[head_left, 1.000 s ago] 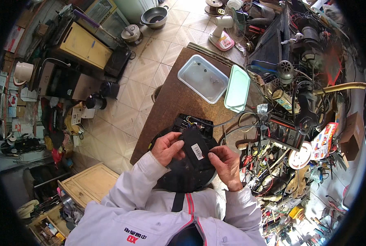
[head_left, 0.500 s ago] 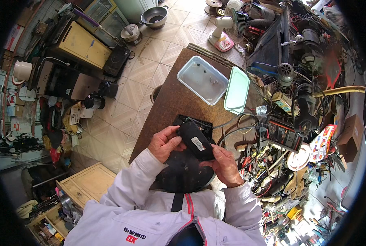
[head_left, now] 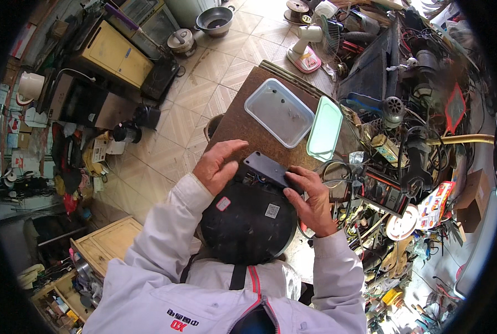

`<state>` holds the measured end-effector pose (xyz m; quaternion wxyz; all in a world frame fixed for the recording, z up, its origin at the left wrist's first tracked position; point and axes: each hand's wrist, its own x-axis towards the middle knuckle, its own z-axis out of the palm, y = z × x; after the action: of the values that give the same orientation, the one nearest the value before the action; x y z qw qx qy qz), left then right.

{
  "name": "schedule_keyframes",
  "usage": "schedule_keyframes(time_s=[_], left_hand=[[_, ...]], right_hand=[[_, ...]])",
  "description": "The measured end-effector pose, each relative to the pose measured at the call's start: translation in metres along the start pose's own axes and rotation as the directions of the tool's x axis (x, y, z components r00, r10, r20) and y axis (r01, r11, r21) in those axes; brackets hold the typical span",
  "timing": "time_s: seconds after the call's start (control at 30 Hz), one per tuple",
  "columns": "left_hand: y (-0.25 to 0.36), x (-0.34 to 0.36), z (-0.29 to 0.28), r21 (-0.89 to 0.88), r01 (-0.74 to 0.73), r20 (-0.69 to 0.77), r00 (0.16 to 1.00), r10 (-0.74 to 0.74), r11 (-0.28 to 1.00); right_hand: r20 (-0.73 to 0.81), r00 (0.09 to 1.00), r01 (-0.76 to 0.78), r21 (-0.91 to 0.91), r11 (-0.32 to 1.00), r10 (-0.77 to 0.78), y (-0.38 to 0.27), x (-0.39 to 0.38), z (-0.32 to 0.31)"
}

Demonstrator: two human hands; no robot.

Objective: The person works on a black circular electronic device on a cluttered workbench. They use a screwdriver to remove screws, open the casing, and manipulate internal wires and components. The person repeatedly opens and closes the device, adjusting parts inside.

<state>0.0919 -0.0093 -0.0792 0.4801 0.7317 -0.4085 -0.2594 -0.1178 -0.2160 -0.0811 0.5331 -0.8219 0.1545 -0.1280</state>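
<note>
A round black appliance body (head_left: pixel 247 228) with a white label and a square printed sticker rests at the near edge of the table, against my lap. On its far side lies a dark rectangular plastic cover (head_left: pixel 267 167), plain face up, with bits of wiring visible beneath its near left edge. My right hand (head_left: pixel 311 195) grips the cover's right end between thumb and fingers. Off the cover's left end, my left hand (head_left: pixel 216 167) is open, its fingers stretched apart and holding nothing.
On the brown table (head_left: pixel 231 125) stand a clear plastic tub (head_left: pixel 273 119) with several small parts and a pale green lid (head_left: pixel 323 131). Tools, cables and scrap crowd the right side. A small fan (head_left: pixel 307 47) stands beyond the table; a wooden drawer unit (head_left: pixel 106 245) is at left.
The cover has turned from its labelled face to its plain face and now lies on the appliance. My left hand has let go and moved left. More of the appliance shows.
</note>
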Motion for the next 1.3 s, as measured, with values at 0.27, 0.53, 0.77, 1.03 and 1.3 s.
schedule_keyframes(time_s=[0.27,0.53,0.77,1.03,1.3], left_hand=[[0.002,-0.005,0.008,0.146,-0.021,0.185,0.983,-0.006,0.989],[-0.010,-0.005,0.016,0.236,-0.001,0.179,0.983,-0.042,0.972],[-0.013,-0.005,0.018,0.299,-0.034,0.156,0.988,-0.014,0.954],[-0.017,-0.009,0.018,0.297,0.007,0.113,0.993,-0.042,0.955],[-0.022,-0.007,0.016,0.320,-0.003,0.142,0.989,-0.045,0.947]], right_hand=[[0.109,0.981,0.187,-0.300,0.935,-0.161,0.000,-0.002,0.012],[0.135,0.975,0.214,-0.326,0.921,-0.178,0.007,-0.004,0.018],[0.146,0.978,0.192,-0.380,0.905,-0.146,0.001,0.000,0.018],[0.149,0.976,0.208,-0.384,0.900,-0.162,0.000,0.003,0.018],[0.186,0.970,0.224,-0.408,0.885,-0.159,-0.003,0.007,0.016]])
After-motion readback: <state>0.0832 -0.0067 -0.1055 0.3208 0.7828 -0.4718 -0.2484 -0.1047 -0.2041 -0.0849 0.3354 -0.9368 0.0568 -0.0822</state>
